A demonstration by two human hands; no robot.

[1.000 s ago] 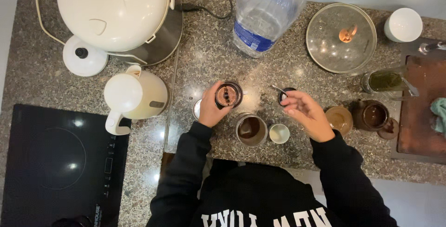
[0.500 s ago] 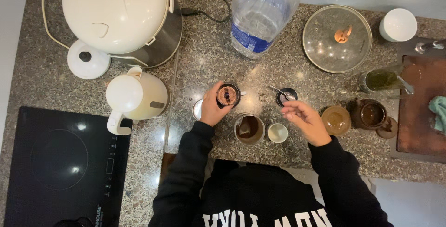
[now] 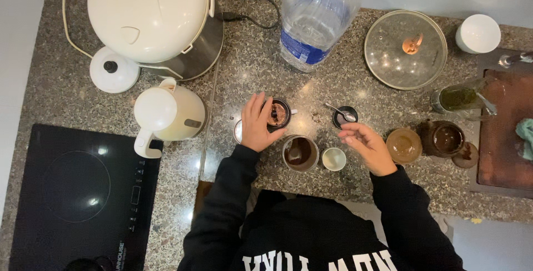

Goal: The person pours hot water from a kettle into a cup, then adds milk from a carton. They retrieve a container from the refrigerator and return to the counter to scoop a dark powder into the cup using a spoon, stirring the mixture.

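The fingers [image 3: 261, 110] of the left hand [image 3: 258, 127] are wrapped around a small dark jar [image 3: 277, 114], grasping it by its side while it stands on the speckled stone bench [image 3: 344, 193]; the jar's open mouth shows something brown inside. The right hand [image 3: 369, 148] hovers just over the bench with its fingers loosely curled and pinched together near the thumb (whether they grip anything small cannot be told from here). Just beyond that hand lies a small dark lid [image 3: 344, 117] with a metal spoon [image 3: 340, 110] resting across it.

Between the two hands, near the person's chest, stands a steel cup [image 3: 300, 153] holding a dark brown liquid, and touching it on the right is a small white cup [image 3: 334, 159]. Further right sit a round brown lid [image 3: 404, 145] and an open brown jar [image 3: 445, 138].

At the back of the bench stand a white rice cooker [image 3: 149, 18], a large clear water bottle [image 3: 316, 21] and a glass pot lid [image 3: 405, 49] lying flat. A cream kettle [image 3: 166, 115] stands left of the left hand, beside a black induction hob [image 3: 78, 193]. A reddish cutting board [image 3: 502, 132] lies at the far right.
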